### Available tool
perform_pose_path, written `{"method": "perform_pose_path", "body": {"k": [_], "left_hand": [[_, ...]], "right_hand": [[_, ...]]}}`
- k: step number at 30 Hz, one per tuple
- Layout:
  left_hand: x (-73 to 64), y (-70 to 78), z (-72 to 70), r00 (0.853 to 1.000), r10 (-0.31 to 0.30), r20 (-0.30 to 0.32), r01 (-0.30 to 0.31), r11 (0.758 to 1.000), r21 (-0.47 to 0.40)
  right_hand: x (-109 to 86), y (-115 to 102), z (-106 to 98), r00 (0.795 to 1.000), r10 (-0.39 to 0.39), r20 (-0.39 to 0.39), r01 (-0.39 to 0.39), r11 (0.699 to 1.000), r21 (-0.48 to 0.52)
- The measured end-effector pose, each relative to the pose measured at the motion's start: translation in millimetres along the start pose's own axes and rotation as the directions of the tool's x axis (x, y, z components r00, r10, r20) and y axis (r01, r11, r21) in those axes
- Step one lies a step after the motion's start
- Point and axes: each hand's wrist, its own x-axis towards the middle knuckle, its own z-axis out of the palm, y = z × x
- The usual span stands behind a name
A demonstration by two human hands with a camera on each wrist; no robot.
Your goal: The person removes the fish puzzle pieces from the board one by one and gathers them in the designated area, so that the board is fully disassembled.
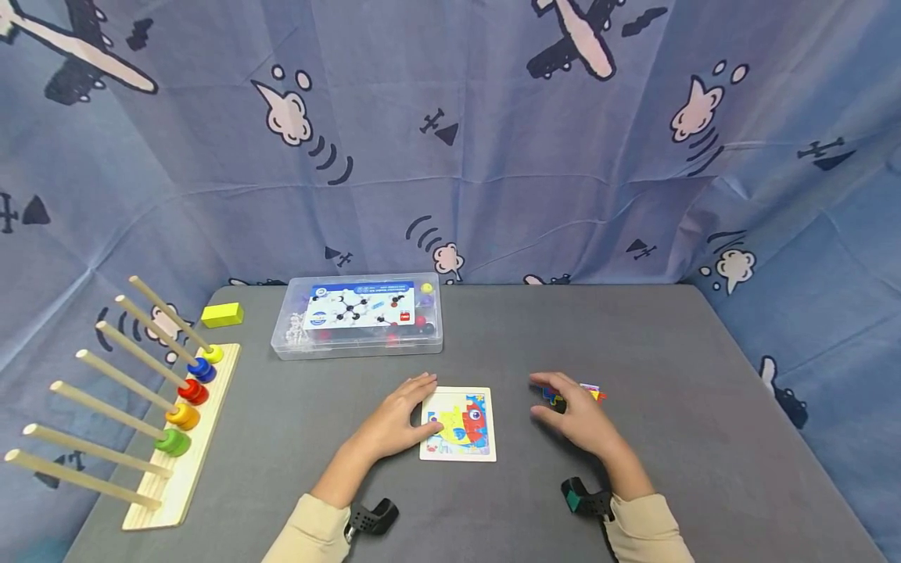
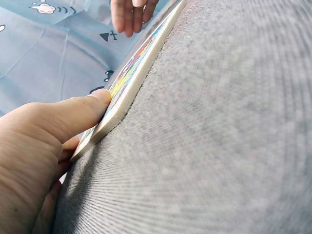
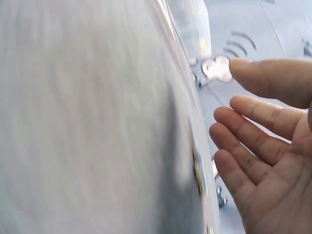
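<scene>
A square wooden jigsaw puzzle board (image 1: pixel 457 456) with a colourful fish-like picture lies flat on the grey table. My left hand (image 1: pixel 396 418) holds it at its left side, the thumb on the picture and the fingers along the far left edge. In the left wrist view the thumb (image 2: pixel 83 109) presses the board's face (image 2: pixel 127 80). To the right, my right hand (image 1: pixel 573 414) hovers with fingers spread and nothing between them. Several small colourful puzzle pieces (image 1: pixel 594 390) lie under and behind it, partly hidden. The right wrist view shows that hand (image 3: pixel 268 161) palm-side, fingers loosely bent.
A clear plastic box (image 1: pixel 359 344) of molecule-model parts stands at the back. On the left is a wooden peg stand (image 1: pixel 204 446) with coloured rings and tall slanting pegs. A yellow block (image 1: pixel 222 315) sits behind it. A blue patterned cloth (image 1: pixel 493 195) hangs behind the table.
</scene>
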Motion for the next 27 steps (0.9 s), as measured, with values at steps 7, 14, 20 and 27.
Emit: {"method": "perform_pose_path", "body": {"k": [7,14,20,27], "left_hand": [[1.1,-1.3,1.0,1.0,-0.015,0.014,0.014,0.999,0.033],[1.3,-0.2,0.4,1.0,-0.017,0.015,0.016,1.0,0.011],[0.8,0.2,-0.3,1.0,-0.02,0.017,0.02,1.0,0.01],[0.1,0.7,-0.8,1.0,-0.016,0.014,0.016,1.0,0.002]], "right_hand": [[6.9,-18.6,17.0,0.998,-0.047,0.034,0.047,0.999,0.015],[15.5,-37.1,30.8,0.992,-0.044,0.116,0.037,0.997,0.063],[25.6,-44.8,43.6,0.985,-0.054,0.163,0.041,0.996,0.083],[34.5,-50.6,52.5,0.974,-0.1,0.204,0.077,0.99,0.116]]}}
